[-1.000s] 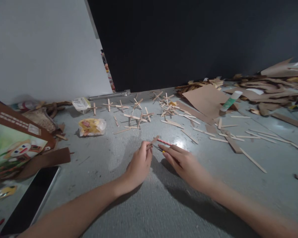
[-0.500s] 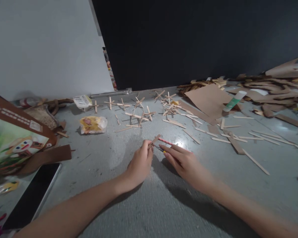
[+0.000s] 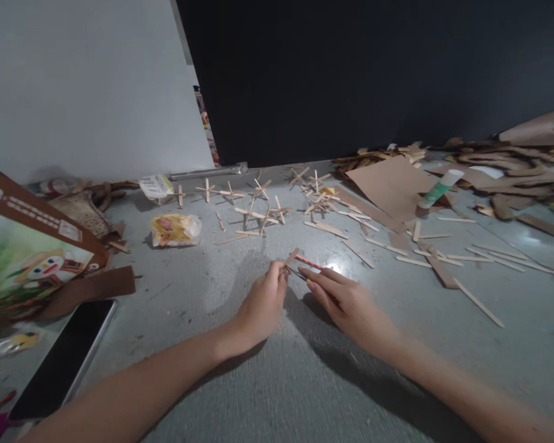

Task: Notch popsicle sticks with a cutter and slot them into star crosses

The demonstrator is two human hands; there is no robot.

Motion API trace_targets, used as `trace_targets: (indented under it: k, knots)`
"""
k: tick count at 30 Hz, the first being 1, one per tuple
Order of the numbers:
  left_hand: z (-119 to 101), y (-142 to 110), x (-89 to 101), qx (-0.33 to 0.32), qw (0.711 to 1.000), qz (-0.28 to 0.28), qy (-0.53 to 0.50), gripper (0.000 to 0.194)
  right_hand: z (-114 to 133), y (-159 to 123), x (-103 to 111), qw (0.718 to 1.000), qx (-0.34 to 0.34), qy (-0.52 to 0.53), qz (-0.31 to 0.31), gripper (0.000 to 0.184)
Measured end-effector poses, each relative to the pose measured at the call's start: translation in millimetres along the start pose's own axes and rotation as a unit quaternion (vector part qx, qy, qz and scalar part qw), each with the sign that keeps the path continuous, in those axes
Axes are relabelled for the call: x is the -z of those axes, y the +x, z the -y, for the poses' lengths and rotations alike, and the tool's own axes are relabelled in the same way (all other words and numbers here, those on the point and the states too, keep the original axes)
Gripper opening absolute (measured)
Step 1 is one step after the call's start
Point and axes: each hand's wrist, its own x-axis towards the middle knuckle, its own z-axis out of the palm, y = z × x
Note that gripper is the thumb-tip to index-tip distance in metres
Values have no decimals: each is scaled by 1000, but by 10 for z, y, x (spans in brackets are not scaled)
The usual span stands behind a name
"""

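My left hand (image 3: 261, 304) rests on the grey floor and pinches a short wooden craft stick (image 3: 290, 258) between its fingertips. My right hand (image 3: 346, 301) lies just to the right, fingers closed on a thin red-handled tool (image 3: 310, 263) whose tip meets the stick. Beyond the hands lie several glued stick crosses (image 3: 258, 212) and loose long sticks (image 3: 388, 246).
A black phone (image 3: 62, 360) and a printed brown box (image 3: 28, 258) sit at the left. A yellow snack packet (image 3: 175, 229) lies farther back. Cardboard sheets (image 3: 392, 184), a glue stick (image 3: 441, 187) and cardboard scraps fill the right back. A dark wall stands behind.
Both hands stay in the same hold on the stick and tool. The view has shifted slightly, so everything sits a little more to the right.
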Motion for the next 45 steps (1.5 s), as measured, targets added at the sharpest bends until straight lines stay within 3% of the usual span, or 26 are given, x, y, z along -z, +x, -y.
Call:
trace_targets:
  k: [16,24,33,40,45]
  knots:
    - [29,-19,10,-40,999,15,-6,26,9,16,34,1000,13,10,-2,41]
    - [50,6,-2,-58,996,18,-70,33,-5,0,41,1000,12,26,-4,41]
    - [24,4,6,-33,979,56,-192,46,-27,-21,40,1000,7,27,-4,41]
    - [-17,-2,27,-36,976,56,-208,51,-14,-20,47,999,17,29,-8,40]
    - [-33,-22,19,-28,978,52,-199,54,49,-47,116,998,35,12,-53,37]
